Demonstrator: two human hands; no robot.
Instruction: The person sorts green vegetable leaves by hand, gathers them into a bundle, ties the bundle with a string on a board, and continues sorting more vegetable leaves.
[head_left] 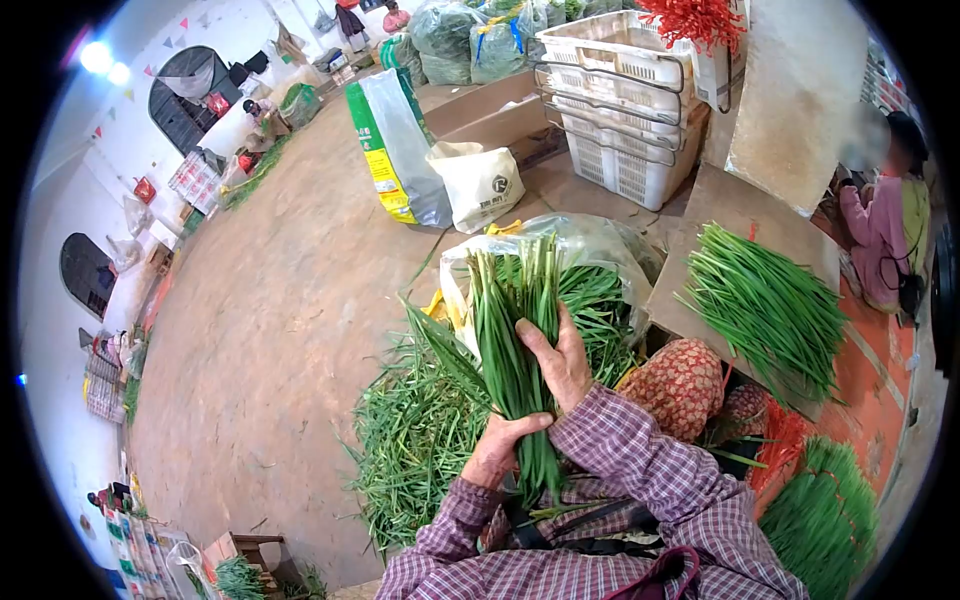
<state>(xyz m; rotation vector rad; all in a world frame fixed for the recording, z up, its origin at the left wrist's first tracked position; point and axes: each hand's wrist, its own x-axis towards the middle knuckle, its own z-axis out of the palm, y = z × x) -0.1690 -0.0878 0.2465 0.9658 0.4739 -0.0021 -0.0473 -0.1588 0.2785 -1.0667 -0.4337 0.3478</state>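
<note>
Both my hands hold one upright bunch of long green leafy stalks [510, 340], its pale cut ends at the top. My right hand [565, 360] wraps the upper part from the right, thumb across the front. Lower down, my left hand [503, 440] grips the bunch from the left, its thumb over the stalks. A few leaves splay out to the left. Behind the bunch is an open clear plastic bag [635, 265] with more green leaves inside. A heap of loose leaves [415, 430] lies on the floor to the left.
Trimmed stalks [765, 305] lie on a board at right, above a tied green pile [822, 515]. Stacked white crates [620, 120], a white bag [478, 185] and a green-yellow sack [392, 150] stand ahead. A person in pink [880, 225] sits at far right.
</note>
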